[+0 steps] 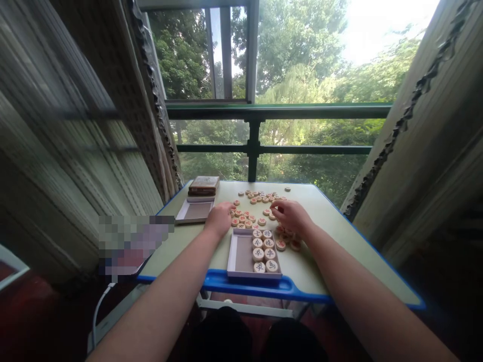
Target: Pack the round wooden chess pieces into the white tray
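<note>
The left hand (222, 218) and right hand (289, 212) curl narrowly over loose round pieces (251, 218) on the table (347, 241); whether either grips one, I cannot tell. The part-filled tray (240, 254) lies bodyward between the forearms, left hand slightly nearer.

Pieces (268, 244) looked like wood, smooth, low sheen. Near tray (241, 254) looked like card, matt floor, smooth walls; far tray (194, 210) read the same. Table (328, 216) had a smooth laminate-type top, near matt; its rim (241, 283) looked like moulded plastic, semi-gloss. Rail (320, 111) looked like painted metal, slight gloss. Window frame (252, 50) looked metal, smooth. Curtain (75, 151) was cloth, ribbed, matt; its ruffled trim (152, 80) shone. Cable (98, 301) had a smooth plastic skin.
</note>
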The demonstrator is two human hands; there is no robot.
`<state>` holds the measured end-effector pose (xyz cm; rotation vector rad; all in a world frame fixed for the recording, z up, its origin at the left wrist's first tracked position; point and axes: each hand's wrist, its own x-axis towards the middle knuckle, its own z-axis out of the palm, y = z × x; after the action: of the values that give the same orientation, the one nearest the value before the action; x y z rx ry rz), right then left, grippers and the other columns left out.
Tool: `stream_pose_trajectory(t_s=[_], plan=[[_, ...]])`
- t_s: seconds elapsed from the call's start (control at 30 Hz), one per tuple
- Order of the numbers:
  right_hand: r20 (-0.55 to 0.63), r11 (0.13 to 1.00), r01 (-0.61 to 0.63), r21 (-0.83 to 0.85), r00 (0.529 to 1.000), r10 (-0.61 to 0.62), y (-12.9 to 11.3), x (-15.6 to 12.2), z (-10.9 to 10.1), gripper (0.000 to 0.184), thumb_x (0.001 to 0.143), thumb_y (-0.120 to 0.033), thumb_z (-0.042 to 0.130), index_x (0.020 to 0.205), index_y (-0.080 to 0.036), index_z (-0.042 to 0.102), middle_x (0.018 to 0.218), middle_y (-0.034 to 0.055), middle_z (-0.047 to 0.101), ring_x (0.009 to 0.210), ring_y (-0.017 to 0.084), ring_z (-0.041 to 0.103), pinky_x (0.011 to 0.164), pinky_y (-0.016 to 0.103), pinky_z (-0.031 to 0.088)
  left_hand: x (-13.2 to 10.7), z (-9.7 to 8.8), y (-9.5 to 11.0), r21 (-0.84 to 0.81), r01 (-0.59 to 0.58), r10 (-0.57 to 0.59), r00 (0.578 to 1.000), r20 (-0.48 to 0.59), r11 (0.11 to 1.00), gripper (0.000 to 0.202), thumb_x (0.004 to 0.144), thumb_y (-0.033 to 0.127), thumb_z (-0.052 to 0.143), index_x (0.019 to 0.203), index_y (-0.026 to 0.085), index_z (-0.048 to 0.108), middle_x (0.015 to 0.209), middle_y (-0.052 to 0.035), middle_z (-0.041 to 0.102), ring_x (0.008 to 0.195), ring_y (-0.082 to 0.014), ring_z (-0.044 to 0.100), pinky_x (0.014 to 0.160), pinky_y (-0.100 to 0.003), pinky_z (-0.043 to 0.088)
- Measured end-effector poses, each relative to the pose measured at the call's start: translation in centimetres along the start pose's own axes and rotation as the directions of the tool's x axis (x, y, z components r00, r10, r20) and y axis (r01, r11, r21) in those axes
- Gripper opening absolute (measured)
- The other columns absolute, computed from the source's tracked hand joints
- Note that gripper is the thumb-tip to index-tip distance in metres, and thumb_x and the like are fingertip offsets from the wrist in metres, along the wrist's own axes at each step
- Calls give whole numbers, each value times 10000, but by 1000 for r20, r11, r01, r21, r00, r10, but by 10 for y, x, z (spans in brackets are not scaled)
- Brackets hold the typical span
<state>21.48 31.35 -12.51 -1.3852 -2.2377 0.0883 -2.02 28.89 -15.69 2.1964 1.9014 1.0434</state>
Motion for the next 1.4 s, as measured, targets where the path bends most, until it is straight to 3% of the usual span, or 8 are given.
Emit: stream_pose_trajectory(t_s=[0.17,0.33,0.5,0.63,0.73,0.93,1.23,1.4], plan=[[5,979,-173,-105,985,174,7,2,-7,246,779,-273,464,859,-206,687,893,57,679,763,166,572,600,237,362,-3,4,-2,43,-9,3,991,134,999,350,711,5,461,869,189,714,1037,-46,683,1013,-177,598,914,-257,451],[170,990,-114,-88,977,128,10,3,-7,236,740,-232,500,866,-210,698,920,54,679,793,169,583,627,231,387,-2,7,-4,15,-7,6,996,88,1000,325,730,13,465,839,192,714,980,-41,697,990,-168,603,917,-259,447],[159,989,-143,-30,977,146,11,2,-16,275,727,-170,489,906,-189,696,900,61,690,757,165,588,635,237,403,-3,9,-6,-21,-32,32,999,22,999,351,713,-5,448,838,193,709,967,-35,701,995,-178,611,909,-282,463],[191,973,-225,-43,954,230,11,-2,-36,204,711,-214,524,804,-170,701,801,63,688,674,160,580,556,237,388,-5,8,-2,-36,-41,41,999,-6,999,415,668,-43,416,850,190,707,994,-34,698,1013,-167,607,917,-270,461],[228,977,-214,-15,950,211,10,-5,-47,189,675,-216,556,796,-177,697,797,47,684,660,150,580,546,235,392,-7,5,4,-34,-52,51,998,-39,998,410,649,-31,408,833,187,702,974,-35,699,977,-169,616,910,-272,464],[532,958,-273,-82,801,274,14,-10,-47,169,560,-262,681,716,-197,686,647,25,667,601,168,580,490,246,385,-10,-1,16,-51,-130,128,991,-36,990,319,711,72,446,915,177,668,883,-30,700,875,-177,618,856,-294,480],[579,979,-203,13,800,158,12,-7,-41,260,641,-160,601,857,-238,722,672,10,670,585,135,582,539,233,409,-13,-1,19,-85,-177,179,983,23,981,230,723,134,475,814,185,679,806,-21,687,825,-170,594,836,-300,468],[488,984,-179,2,859,155,11,-8,-46,202,632,-191,632,812,-216,721,747,24,683,640,149,588,547,234,406,-18,-8,26,-119,-240,243,970,7,963,190,696,149,524,786,178,689,858,-41,676,879,-188,569,877,-330,444]])
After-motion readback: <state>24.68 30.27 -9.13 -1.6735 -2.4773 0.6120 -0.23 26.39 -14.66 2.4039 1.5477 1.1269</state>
